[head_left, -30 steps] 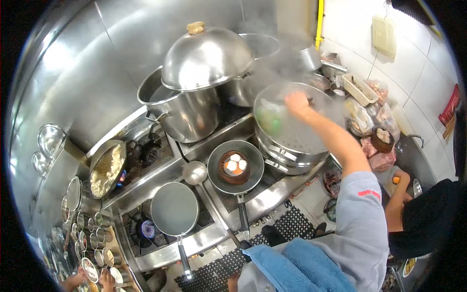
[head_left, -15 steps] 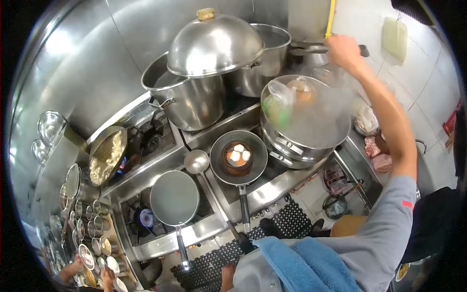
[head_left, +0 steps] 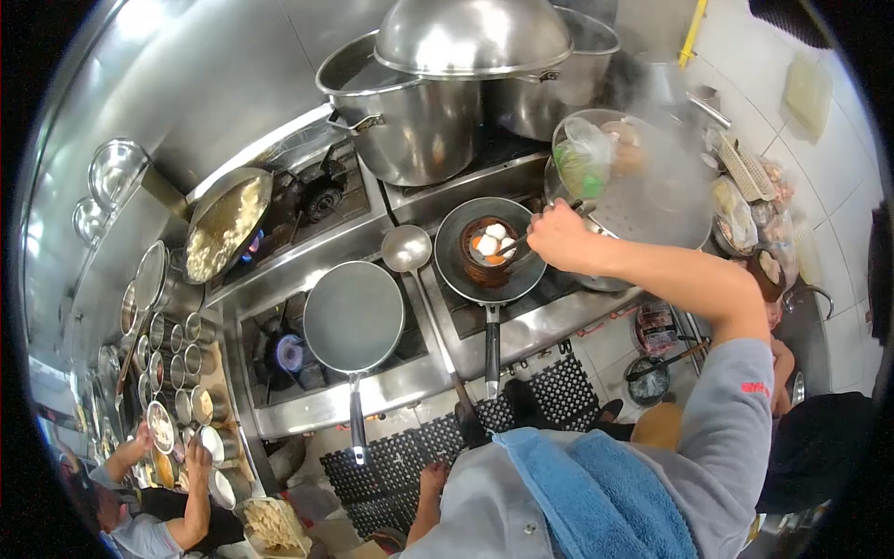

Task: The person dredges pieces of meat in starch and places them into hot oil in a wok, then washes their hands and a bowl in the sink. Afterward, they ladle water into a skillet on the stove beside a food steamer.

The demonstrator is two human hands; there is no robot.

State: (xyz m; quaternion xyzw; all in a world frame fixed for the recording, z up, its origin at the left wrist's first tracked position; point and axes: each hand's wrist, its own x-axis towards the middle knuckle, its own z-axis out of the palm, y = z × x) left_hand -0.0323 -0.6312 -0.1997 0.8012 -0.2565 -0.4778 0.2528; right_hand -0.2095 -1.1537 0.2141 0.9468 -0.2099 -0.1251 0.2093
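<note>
My right hand [head_left: 559, 235] is closed on a pair of dark tongs [head_left: 518, 244]. The tongs' tips reach into a small dark-brown bowl [head_left: 477, 271] that sits in a black-handled frying pan [head_left: 449, 228]. White round pieces [head_left: 489, 244] and something orange lie in the bowl. Whether the tips grip a piece is too small to tell. My left hand [head_left: 434, 478] hangs low beside my body, below the stove front, with its fingers not clearly visible. A second, grey frying pan [head_left: 354, 317] and a ladle [head_left: 407, 250] are left of the bowl's pan.
A steaming perforated steamer [head_left: 652, 200] holds bagged food at right. Tall pots [head_left: 428, 130] and a domed lid [head_left: 475, 37] stand behind. A wok of pale food [head_left: 223, 228] tilts over a flame at left. A co-worker [head_left: 140, 508] handles a bowl near metal containers.
My right hand has come down from the rack at the back right to the frying pan, bringing the tongs to the brown bowl. The camera view has shifted.
</note>
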